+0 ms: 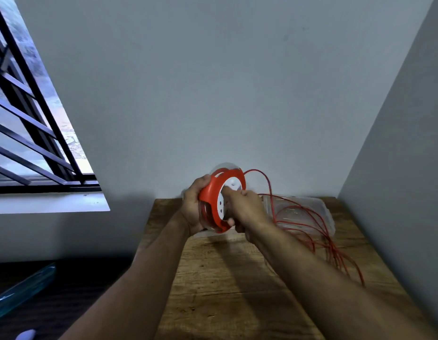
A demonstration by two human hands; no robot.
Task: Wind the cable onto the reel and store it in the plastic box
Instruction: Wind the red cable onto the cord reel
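I hold a round reel [211,192] with a red rim and a white centre above the far end of the wooden table [237,278]. My left hand [192,207] grips its left side and back. My right hand [245,207] is closed on the white centre of the reel's face. A thin red cable [269,185] arcs from the top of the reel down to the right and lies in loose loops over the clear plastic box [321,209] and the table's right side.
The table stands in a corner, with a grey wall behind and another close on the right. A barred window [29,119] is at the left. A blue-green translucent object [21,290] lies on the dark floor at lower left.
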